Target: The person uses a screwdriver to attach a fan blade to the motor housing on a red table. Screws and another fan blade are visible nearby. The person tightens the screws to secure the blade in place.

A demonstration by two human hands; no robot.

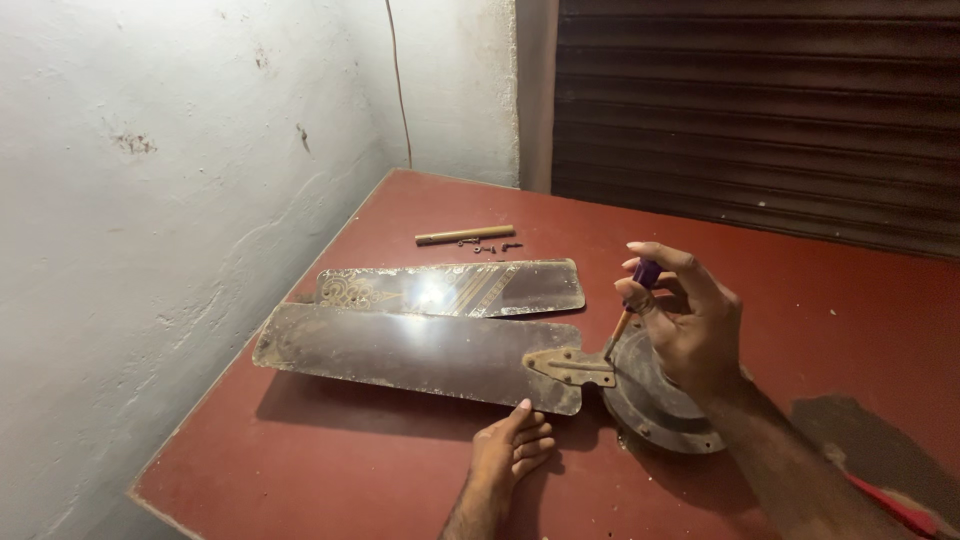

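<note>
Right hand, fingers clamped on a purple-handled screwdriver, works the blade bracket screw beside the fan motor. Left hand, fingers loosely together, steadies the fan blade below the bracket. Screw removal looks underway; next needs steady turning pressure.

Screwdriver: purple handle, orange-brown shaft, held nearly upright, tip down at the blade bracket.
Fan blade: long, dark brown, dusty, lying flat on the table, tan metal bracket at its right end.
Fan motor housing: round, dark metal, flat on the table, joined to the bracket.
</note>
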